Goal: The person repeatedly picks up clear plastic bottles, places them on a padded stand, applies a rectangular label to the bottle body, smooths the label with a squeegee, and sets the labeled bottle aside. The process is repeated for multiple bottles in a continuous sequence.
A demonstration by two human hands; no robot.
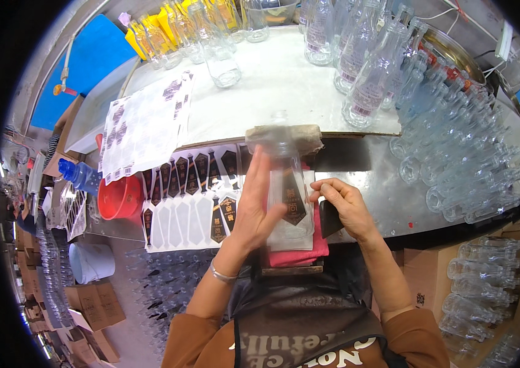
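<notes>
Bottle [287,195] with a dark label [295,205] is lying mid-frame. Beside it, the right hand [352,208] is pinching a dark flat piece [331,221]; the blurred left hand [255,211] is holding its thumb spread from straight fingers. Clear bottles [367,89] are standing upper right.

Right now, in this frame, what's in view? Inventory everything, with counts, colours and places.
Clear glass bottle with kite-shaped label: one, clear with black, centre
Pinkish-red cloth: one, pinkish-red, below and right of that bottle
Beige fabric roll: one, beige, by its neck
White sheet of dark labels: one, left
Flat tabletop: one, white, far centre
Purple-printed paper: count unclear, white, tabletop's left
Standing glass bottles: many, clear, tabletop's far side
Piled glass bottles: many, clear, right
Plastic basin: one, red, left
Round bucket: one, white, lower left
Cardboard boxes: several, brown, lower left and right
Sleeves: two, brown, bottom
Left hand: one, bare, blurred, centre
Right hand: one, bare, right of centre
</notes>
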